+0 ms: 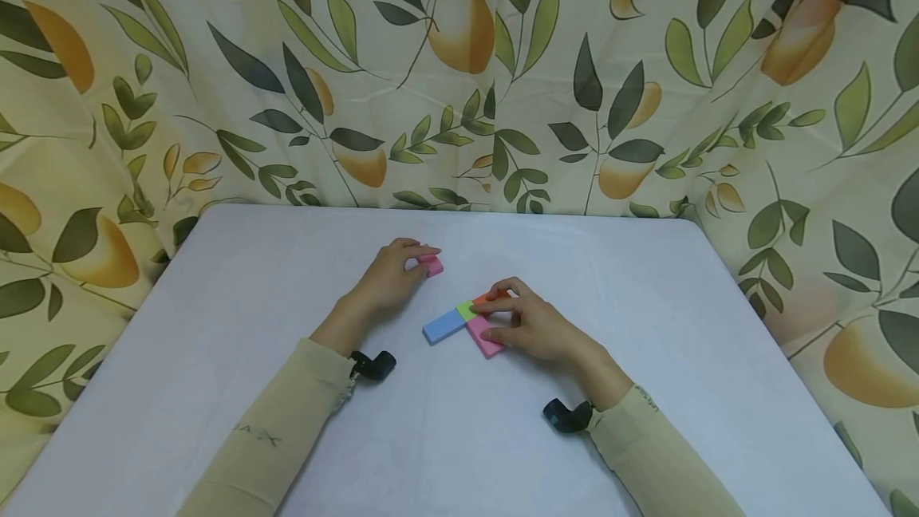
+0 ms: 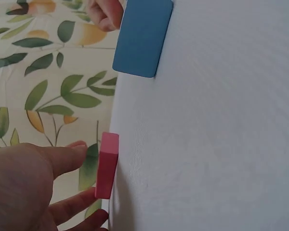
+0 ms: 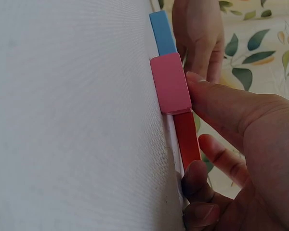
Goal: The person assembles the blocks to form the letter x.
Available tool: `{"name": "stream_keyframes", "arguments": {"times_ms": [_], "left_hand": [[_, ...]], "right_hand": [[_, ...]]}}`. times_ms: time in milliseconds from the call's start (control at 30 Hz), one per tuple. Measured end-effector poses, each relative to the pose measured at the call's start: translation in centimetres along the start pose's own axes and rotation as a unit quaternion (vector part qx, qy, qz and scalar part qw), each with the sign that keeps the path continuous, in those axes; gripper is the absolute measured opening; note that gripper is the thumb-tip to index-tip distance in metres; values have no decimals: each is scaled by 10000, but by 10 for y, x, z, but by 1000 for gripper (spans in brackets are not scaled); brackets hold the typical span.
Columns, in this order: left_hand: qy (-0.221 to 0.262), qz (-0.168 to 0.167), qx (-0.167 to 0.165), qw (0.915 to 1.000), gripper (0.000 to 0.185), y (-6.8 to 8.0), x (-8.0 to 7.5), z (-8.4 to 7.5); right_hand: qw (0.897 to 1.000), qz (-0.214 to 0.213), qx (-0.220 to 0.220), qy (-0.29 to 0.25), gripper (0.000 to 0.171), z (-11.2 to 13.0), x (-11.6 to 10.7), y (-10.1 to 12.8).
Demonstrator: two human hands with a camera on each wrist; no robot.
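Pink small block: a little flat pink foam block [image 1: 432, 265] lies on the white table [image 1: 215, 325], up and to the left of the green square, well apart from it.
Left hand: the left hand [image 1: 391, 274] has its fingertips on the little pink block, thumb and fingers curled round its sides in a light pinch.
Green square: a small flat green foam square [image 1: 466, 309] sits near the middle of the table. It is the middle piece of a block group.
Blue block: a flat blue foam rectangle [image 1: 444, 326] touches the green square on its left side and points down-left.
Orange block: a flat orange-red foam block [image 1: 485, 296] touches the green square on its upper right side.
Big pink block: a longer flat pink foam rectangle [image 1: 484, 337] touches the green square just below it.
Right hand: the right hand [image 1: 524, 321] lies over the orange block and the big pink block, fingers bent and close together, tips pressing on both.
Could go wrong: I think the right hand's fingers could nudge the flat blocks away from the green square, because the blocks are light and the table is smooth. The little pink block could slip out of the left hand's light pinch.
Behind: a leaf and pear curtain [image 1: 459, 70] hangs past the table's far edge.
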State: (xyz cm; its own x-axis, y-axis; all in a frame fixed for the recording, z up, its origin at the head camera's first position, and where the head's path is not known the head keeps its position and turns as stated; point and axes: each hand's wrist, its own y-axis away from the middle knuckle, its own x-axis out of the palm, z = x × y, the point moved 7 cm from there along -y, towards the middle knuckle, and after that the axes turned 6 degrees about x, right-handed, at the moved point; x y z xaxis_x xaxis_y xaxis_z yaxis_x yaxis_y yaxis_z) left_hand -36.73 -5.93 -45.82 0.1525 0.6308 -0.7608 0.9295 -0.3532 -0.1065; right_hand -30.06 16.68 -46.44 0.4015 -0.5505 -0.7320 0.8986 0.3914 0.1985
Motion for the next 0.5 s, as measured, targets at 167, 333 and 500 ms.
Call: {"name": "stream_keyframes", "arguments": {"times_ms": [167,333,500], "left_hand": [[-75,-75,21,9999,33,-4,0,0],[-260,-115,50,9996,32,-6,0,-1],[-333,-143,14,9993,31,-7,0,0]], "right_hand": [[10000,3,-55,31,36,0,0,-1],[10000,6,-35,34,36,0,1,-1],[9999,49,35,-134,37,0,1,2]]}}
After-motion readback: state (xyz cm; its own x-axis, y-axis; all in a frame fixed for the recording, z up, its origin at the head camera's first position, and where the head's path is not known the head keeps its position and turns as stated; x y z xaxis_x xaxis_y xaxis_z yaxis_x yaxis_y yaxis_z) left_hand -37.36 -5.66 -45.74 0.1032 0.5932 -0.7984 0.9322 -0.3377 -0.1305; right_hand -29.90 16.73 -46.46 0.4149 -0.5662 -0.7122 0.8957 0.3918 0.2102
